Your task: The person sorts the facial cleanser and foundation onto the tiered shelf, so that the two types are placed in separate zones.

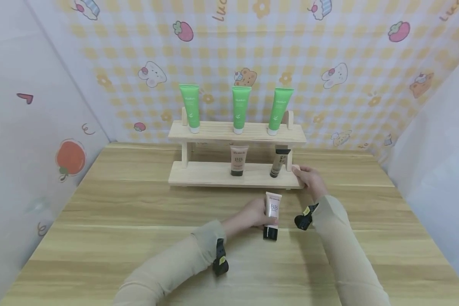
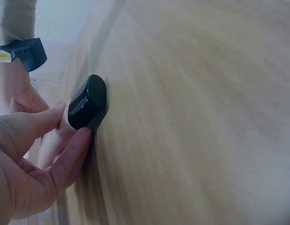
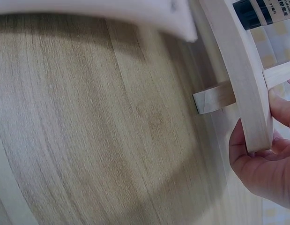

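Note:
My left hand (image 1: 252, 213) pinches a pale pink BB cream tube (image 1: 273, 205) between thumb and fingers, in front of the shelf's right part. Its black cap (image 2: 88, 102) points toward me, close to the tabletop in the left wrist view. With my right hand (image 1: 311, 180) I grip the right end of the two-tier wooden shelf (image 1: 206, 173), thumb above the lower board (image 3: 257, 112) and fingers beneath. On that lower board stand another pink BB tube (image 1: 238, 161), near the middle, and a dark-capped foundation tube (image 1: 277, 163), tilted near the right support.
Three green tubes stand spaced along the upper board: a left one (image 1: 191, 108), a middle one (image 1: 240, 109) and a right one (image 1: 279, 110). The shelf stands on a wood-grain table (image 1: 118, 212), before a yellow-checked backdrop (image 1: 137, 42). White side walls flank the table.

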The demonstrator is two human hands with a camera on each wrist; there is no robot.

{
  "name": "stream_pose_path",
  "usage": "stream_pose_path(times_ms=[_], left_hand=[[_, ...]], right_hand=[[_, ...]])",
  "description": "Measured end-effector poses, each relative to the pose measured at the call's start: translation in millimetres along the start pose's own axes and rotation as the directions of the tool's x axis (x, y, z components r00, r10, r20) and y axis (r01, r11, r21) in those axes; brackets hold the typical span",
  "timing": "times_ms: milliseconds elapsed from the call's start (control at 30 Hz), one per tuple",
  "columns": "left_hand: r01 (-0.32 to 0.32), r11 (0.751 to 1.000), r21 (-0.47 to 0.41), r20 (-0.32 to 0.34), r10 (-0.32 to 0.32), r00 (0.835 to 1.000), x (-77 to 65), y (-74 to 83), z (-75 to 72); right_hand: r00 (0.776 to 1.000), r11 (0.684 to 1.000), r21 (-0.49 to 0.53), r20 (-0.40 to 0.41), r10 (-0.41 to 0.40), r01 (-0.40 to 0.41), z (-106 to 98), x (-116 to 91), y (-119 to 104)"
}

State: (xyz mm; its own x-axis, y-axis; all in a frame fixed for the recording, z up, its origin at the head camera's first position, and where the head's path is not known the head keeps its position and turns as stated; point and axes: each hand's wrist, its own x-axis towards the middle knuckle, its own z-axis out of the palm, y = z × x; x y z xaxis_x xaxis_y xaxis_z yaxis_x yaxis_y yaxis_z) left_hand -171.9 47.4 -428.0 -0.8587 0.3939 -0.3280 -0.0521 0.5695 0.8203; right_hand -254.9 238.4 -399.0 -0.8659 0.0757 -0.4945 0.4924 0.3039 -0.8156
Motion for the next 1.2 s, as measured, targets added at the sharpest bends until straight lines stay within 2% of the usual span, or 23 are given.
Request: stream_pose_path(times_ms=[67,167,300,467,600,733,900,1100,1200], left_hand=[[-0.009,1.000,-0.018,0.003,0.009,1.000,-1.6,-1.1,-1.0],[-0.049,0.999,-0.011,-0.001,0.049,0.999,-5.8,-0.8,-2.8],[-0.073,0.997,0.004,-0.024,0.073,0.997,-10.0,-0.5,-4.7],[-0.059,0.997,-0.049,-0.063,0.056,0.996,-13.4,-4.4,-9.6],[-0.051,0.994,-0.097,-0.082,0.043,0.996,-20.1,-6.2,-20.3],[-0.060,0.996,-0.072,-0.130,0.051,0.990,-26.4,-9.8,-35.9],[-0.115,0.993,-0.019,-0.213,0.108,0.971,-34.6,-19.8,-57.3],[-0.164,0.986,0.019,-0.345,0.161,0.925,-47.7,-34.9,-83.7],[-0.155,0.988,0.018,-0.399,0.149,0.905,-52.5,-40.3,-95.9]], right_hand=[[1.000,1.000,0.007,0.001,-0.006,0.006,0,0,0],[1.000,1.000,0.020,-0.001,-0.008,0.008,0,1,1],[1.000,1.000,0.006,-0.003,-0.006,0.006,-1,1,1],[1.000,1.000,-0.015,-0.010,-0.013,0.012,-2,1,1],[1.000,1.000,-0.007,-0.018,-0.003,0.003,-2,2,0],[1.000,1.000,-0.014,-0.018,0.001,-0.001,-2,0,0],[1.000,1.000,-0.011,-0.011,0.005,-0.005,-1,-1,-1],[0.999,0.999,0.017,0.007,0.036,-0.036,0,-1,-3],[0.999,0.998,0.040,0.012,0.043,-0.044,1,-1,-3]])
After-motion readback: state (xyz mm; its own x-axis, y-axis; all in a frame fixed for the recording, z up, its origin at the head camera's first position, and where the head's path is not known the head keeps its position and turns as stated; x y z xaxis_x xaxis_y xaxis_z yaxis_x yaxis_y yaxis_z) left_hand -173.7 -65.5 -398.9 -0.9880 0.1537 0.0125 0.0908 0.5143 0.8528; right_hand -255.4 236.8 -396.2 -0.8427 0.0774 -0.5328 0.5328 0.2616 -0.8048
